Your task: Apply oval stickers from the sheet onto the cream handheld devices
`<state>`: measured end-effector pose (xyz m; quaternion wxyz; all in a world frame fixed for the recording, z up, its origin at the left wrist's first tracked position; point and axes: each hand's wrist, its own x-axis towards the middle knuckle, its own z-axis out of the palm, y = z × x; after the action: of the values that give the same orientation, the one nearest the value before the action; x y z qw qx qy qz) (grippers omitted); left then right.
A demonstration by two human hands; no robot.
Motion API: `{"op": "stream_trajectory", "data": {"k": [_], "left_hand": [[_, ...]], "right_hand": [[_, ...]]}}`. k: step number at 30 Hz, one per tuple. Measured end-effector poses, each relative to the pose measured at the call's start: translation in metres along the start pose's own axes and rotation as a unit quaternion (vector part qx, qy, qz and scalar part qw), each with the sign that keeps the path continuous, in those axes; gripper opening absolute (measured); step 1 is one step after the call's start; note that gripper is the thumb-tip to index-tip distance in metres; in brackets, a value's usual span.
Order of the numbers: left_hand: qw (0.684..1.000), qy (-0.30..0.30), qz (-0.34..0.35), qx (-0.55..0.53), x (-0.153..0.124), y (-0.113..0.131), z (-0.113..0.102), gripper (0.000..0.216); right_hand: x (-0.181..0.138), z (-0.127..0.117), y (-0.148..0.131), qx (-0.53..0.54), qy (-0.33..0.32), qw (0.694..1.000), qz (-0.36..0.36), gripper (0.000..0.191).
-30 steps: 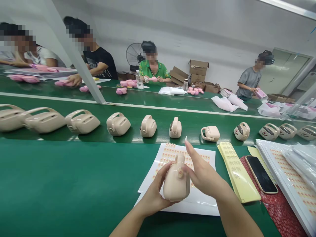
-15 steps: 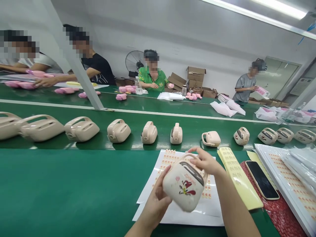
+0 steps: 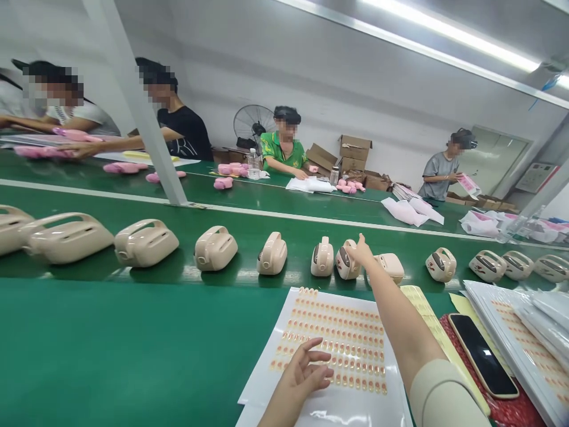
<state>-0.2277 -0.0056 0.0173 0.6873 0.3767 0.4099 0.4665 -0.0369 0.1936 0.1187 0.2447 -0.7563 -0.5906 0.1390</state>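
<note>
My right hand (image 3: 362,254) reaches forward to the green conveyor belt (image 3: 249,283) and grips a beige handled case (image 3: 343,265) with a dark printed face. It stands in the row between a plain beige case (image 3: 322,257) and another beige case (image 3: 393,265). My left hand (image 3: 304,370) hovers low over a white sticker sheet (image 3: 338,320) with rows of small orange stickers. Its fingers are spread and hold nothing.
More beige cases (image 3: 144,242) line the belt to left and right. A yellow backing strip (image 3: 415,293), a black phone (image 3: 482,354) and a stack of sticker sheets (image 3: 524,320) lie at my right. Several other people work with pink items at the far table. A slanted grey post (image 3: 146,118) rises at left.
The case that both hands held over the sticker sheet has gone forward to the belt in my right hand. My left hand has let go and dropped to the sheet.
</note>
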Motion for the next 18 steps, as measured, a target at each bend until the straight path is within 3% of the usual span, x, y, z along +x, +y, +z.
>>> {"op": "stream_trajectory", "data": {"k": [2, 5, 8, 11, 16, 18], "left_hand": [[1.000, 0.005, -0.001, 0.000, 0.001, 0.001, -0.001, 0.050], [1.000, 0.011, -0.005, 0.000, 0.001, 0.003, -0.001, 0.050], [1.000, 0.026, 0.001, 0.008, 0.002, 0.005, -0.002, 0.050], [0.999, 0.048, 0.016, 0.013, 0.004, 0.009, -0.005, 0.051], [0.996, 0.071, 0.008, -0.062, 0.008, 0.027, -0.012, 0.044], [0.989, 0.068, -0.014, -0.134, 0.008, 0.036, -0.014, 0.039]], "right_hand": [[-0.007, 0.005, -0.012, -0.020, 0.030, 0.999, -0.018, 0.073], [-0.022, 0.020, -0.038, -0.068, 0.068, 0.990, -0.103, 0.068], [-0.031, 0.040, -0.063, -0.118, 0.005, 0.984, -0.134, 0.061], [-0.031, 0.052, -0.076, -0.120, -0.041, 0.989, -0.074, 0.059], [-0.048, 0.038, -0.076, -0.087, -0.040, 0.991, -0.096, 0.063], [-0.067, 0.026, -0.070, -0.008, -0.048, 0.992, -0.118, 0.070]]}}
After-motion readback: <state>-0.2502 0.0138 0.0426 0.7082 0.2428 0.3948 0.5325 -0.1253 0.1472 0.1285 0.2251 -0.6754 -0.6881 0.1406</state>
